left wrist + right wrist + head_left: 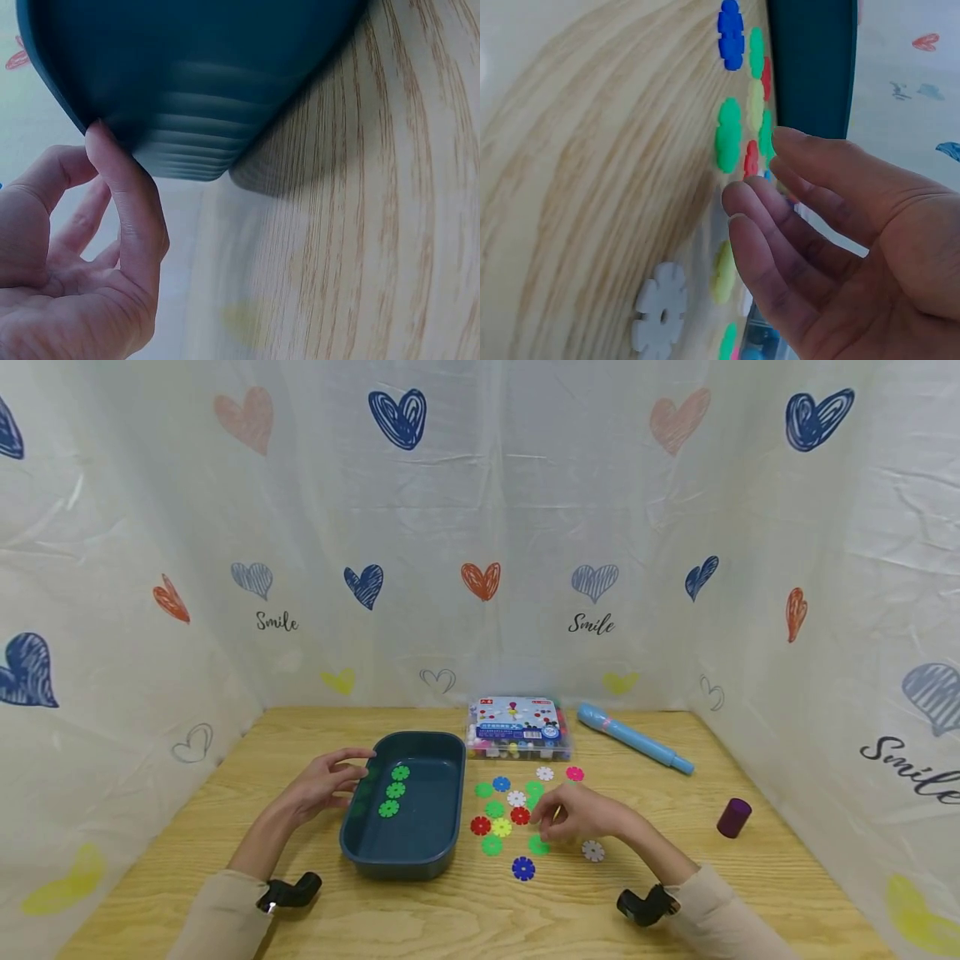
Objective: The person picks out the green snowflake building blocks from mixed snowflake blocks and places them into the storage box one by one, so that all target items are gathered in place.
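Note:
At the left stands a dark teal plastic basin (405, 860) with three green notched discs (395, 790) lying in a row inside. My left hand (326, 787) pinches its left rim between thumb and finger; the left wrist view shows the fingertips (100, 139) at the edge. Right of the basin, flat notched discs in several colours lie spread on the table. Over their right side hovers my right hand (573, 814), fingers loosely bent, thumb apart, nothing between them. Closest to it are a red disc (520, 816), a green disc (538, 845) and a white disc (660, 311).
A clear box of small coloured parts (517, 727) stands at the back of the wooden table (300, 735). A light blue tube-like object (633, 739) lies right of it, and a purple cylinder (734, 818) stands at the right. Heart-printed curtains (480, 527) enclose the table.

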Demonstrator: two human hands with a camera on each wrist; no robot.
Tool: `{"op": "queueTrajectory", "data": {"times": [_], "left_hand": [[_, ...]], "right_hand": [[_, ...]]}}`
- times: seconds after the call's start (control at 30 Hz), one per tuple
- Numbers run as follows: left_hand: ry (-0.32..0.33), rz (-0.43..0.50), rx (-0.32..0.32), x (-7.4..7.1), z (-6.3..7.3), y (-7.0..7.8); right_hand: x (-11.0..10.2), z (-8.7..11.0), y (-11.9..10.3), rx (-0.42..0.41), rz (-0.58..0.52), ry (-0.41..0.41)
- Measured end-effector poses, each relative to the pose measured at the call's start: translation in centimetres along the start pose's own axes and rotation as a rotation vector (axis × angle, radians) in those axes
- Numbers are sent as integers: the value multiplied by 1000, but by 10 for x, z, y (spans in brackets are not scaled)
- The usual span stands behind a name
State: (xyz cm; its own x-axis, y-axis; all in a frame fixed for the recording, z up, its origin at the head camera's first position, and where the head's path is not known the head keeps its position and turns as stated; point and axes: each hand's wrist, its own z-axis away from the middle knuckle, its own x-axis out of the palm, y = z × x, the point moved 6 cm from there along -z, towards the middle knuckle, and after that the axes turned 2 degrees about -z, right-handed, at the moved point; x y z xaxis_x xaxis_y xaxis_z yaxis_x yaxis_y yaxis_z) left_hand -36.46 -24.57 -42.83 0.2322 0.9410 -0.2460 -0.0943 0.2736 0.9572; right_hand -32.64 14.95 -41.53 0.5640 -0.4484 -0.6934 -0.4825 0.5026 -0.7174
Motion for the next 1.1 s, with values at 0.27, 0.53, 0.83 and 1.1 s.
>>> {"op": "queueTrajectory", "data": {"times": [0.27,0.53,0.83,1.1], "left_hand": [[0,6,-1,0,-1,-1],[-1,11,4,0,-1,-1],[-5,8,3,0,-1,-1],[-10,7,6,1,-1,-1]], "right_hand": [[6,3,5,2,-32,-25],[10,3,6,-28,-41,-36],[12,2,6,-27,-37,-32],[12,0,8,-2,-33,-30]]}}
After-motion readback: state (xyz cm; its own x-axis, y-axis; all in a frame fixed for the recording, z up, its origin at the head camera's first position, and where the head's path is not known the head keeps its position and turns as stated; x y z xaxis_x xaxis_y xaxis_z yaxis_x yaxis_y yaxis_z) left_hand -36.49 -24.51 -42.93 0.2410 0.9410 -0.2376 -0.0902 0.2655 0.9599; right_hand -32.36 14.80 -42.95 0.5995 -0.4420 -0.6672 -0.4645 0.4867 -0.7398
